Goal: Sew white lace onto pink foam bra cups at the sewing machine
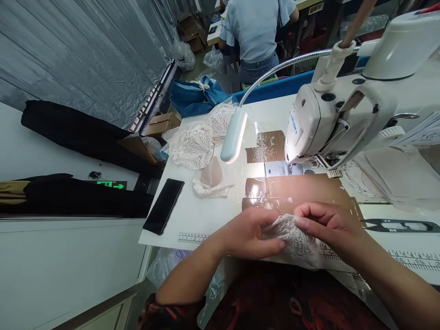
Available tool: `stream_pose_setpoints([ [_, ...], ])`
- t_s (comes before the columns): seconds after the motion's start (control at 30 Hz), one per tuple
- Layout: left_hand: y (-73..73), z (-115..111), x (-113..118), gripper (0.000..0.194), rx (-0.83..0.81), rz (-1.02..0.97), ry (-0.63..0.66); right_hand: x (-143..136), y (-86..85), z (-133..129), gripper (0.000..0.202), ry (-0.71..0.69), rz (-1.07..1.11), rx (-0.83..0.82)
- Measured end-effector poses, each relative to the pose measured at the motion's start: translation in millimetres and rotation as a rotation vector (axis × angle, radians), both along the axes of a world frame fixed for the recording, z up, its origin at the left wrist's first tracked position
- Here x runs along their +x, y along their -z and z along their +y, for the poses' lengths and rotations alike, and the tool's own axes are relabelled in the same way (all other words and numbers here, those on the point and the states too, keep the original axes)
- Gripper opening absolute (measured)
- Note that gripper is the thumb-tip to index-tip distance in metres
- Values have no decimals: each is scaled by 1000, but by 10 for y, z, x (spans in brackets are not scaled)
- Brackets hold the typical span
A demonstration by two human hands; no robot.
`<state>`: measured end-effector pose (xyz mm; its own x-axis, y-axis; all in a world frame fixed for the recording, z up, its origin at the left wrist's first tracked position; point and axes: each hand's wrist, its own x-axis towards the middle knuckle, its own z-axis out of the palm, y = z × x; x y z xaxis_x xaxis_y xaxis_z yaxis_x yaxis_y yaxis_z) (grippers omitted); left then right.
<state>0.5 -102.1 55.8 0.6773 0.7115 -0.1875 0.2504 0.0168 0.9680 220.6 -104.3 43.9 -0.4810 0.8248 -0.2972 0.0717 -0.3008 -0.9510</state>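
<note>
Left hand (255,234) and right hand (332,223) pinch lace (298,243) by table edge (163,242), phone (163,206) well apart

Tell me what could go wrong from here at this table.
The openwork lace, held between the left hand and right hand, might snag or stretch if pulled hard.
The dark snips lie close to the right hand, which could brush against them.
The black phone lies near the left edge of the table and might get knocked off.

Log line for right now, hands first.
left hand: holding white lace | right hand: pinching same lace | black phone: on table
</note>
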Motion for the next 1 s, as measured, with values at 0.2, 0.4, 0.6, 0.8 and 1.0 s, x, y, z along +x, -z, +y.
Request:
stream_pose_setpoints([
  [0.2,92,7,-244,20,5,138,-55,106,-34,-65,37,79,256,-253],
  [0.4,-182,25,-100,51,100,-164,-141,121,-170,-25,33,-81,-2,6],
  [0.6,-136,35,176,21,-64,-209,-77,153,-197,-49,25,-32,-147,231],
  [0.8,50,-19,317,36,-376,-306,-265,114,-96,14,27,3,-128,170],
  [1.0,18,63,53,41,-389,-291,-706,238,94,153,29,70,-86,128],
])
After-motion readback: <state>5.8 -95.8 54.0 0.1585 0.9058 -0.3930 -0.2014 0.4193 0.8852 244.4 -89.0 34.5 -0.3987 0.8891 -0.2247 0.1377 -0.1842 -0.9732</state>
